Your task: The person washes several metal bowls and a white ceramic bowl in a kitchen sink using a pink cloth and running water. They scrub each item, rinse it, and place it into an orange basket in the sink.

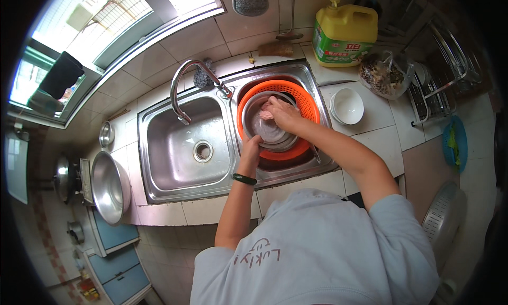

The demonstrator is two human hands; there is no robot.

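In the right sink basin sits an orange colander (308, 101), with a grey bowl (260, 128) nested inside it. My left hand (253, 145) grips the near left rim of that bowl, thumb at the edge and the other fingers mostly hidden. My right hand (284, 115) reaches into the bowl, its fingers closed on a pinkish, crumpled piece (266, 111). Whether this is a cloth or food I cannot tell. More grey bowl rims show beneath the upper one.
A curved tap (182, 88) stands over the left sink basin (180, 157). White bowls (347, 106) and a yellow detergent jug (345, 32) are on the right counter, beside a filled plastic bag (385, 75) and a wire rack (439, 77). A large metal basin (110, 187) lies at left.
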